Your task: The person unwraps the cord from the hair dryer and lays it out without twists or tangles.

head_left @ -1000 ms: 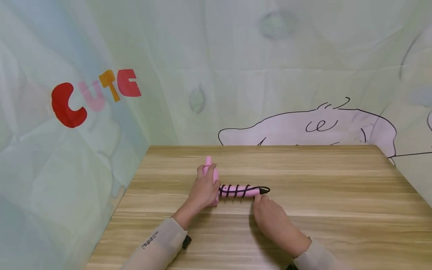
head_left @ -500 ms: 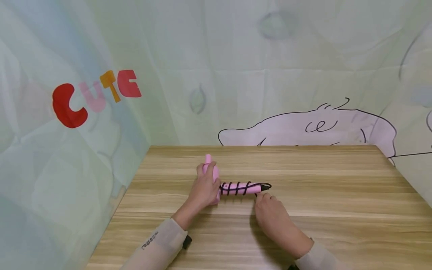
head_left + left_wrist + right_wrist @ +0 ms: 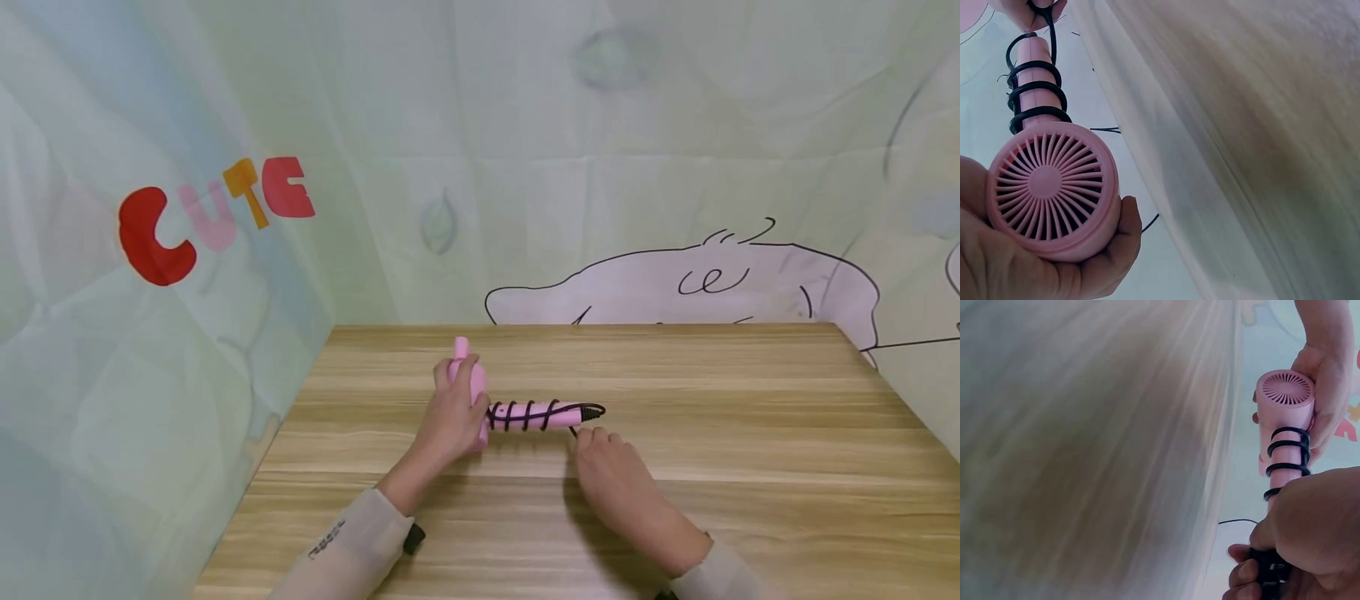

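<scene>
A pink hair dryer (image 3: 477,382) is held over the wooden table, its handle pointing right. My left hand (image 3: 450,419) grips the barrel; in the left wrist view its fingers curl round the body beside the slotted rear grille (image 3: 1045,181). A black cord (image 3: 1036,88) winds round the handle in several coils and loops past the handle's end. My right hand (image 3: 617,477), just below and right of that end, holds the cord's free end. The right wrist view shows its curled fingers round a black plug (image 3: 1272,570), partly hidden by the hand.
The wooden tabletop (image 3: 712,400) reaches back to a printed cloth backdrop (image 3: 525,167). A second cloth side (image 3: 150,400), with coloured letters, stands along the table's left edge.
Both hands and the hair dryer have risen slightly in the head view. My right hand has shifted a little right, away from the handle, and a short stretch of cord now shows between.
</scene>
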